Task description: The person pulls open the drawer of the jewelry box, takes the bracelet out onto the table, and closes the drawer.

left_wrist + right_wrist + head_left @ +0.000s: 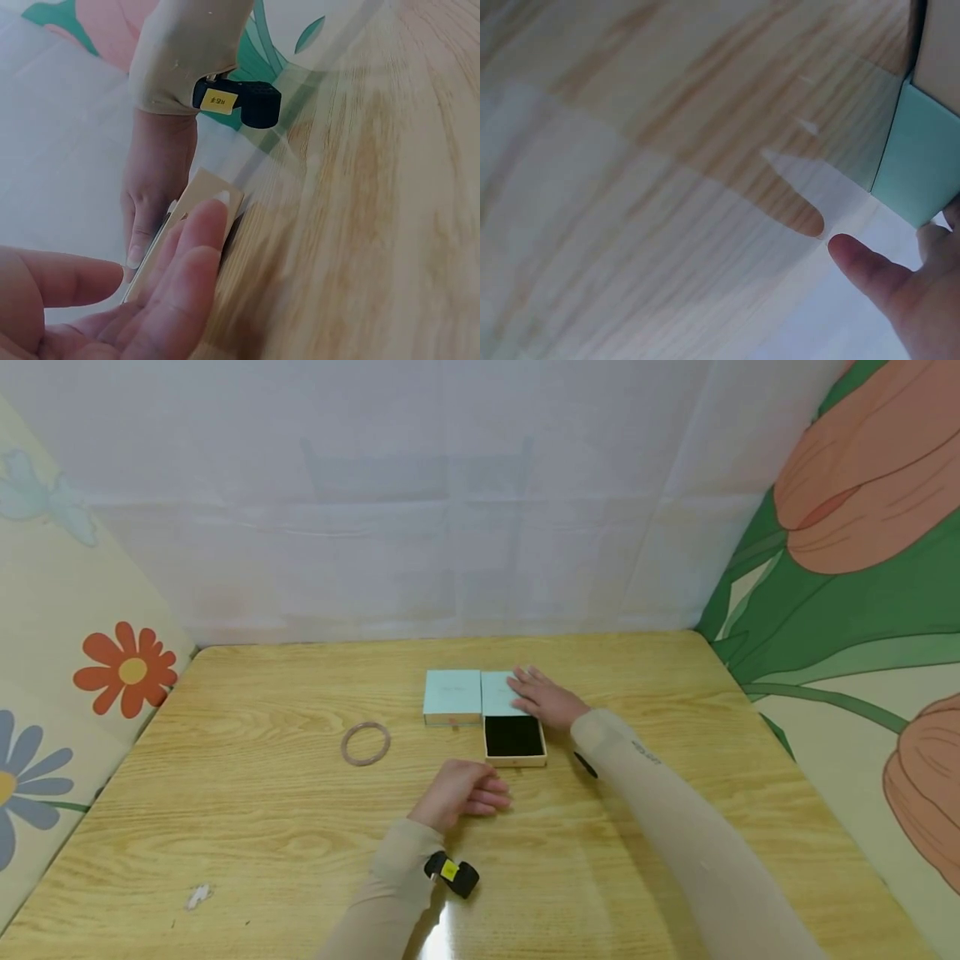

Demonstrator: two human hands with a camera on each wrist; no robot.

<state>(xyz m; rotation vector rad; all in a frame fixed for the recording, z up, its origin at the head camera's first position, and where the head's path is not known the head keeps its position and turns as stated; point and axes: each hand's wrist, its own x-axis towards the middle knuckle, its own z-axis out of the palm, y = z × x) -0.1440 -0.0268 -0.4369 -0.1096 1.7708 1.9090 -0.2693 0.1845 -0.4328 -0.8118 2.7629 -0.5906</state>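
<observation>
Right hand (930,304) at lower right. Fingers at edge of teal-and-beige box (919,154); thumb (866,268) extended, apart from box. Surface (615,180) wood-grained, with finger-shaped dark patch.

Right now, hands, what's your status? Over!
Right hand on the right blue top. Left hand empty, near the open box. Pinkish ring off left, clear of both hands.

A white cloth (420,552) backs the wood-grain table (247,827) — printed red flower (129,670) left, pink tulips (862,493) right.
</observation>
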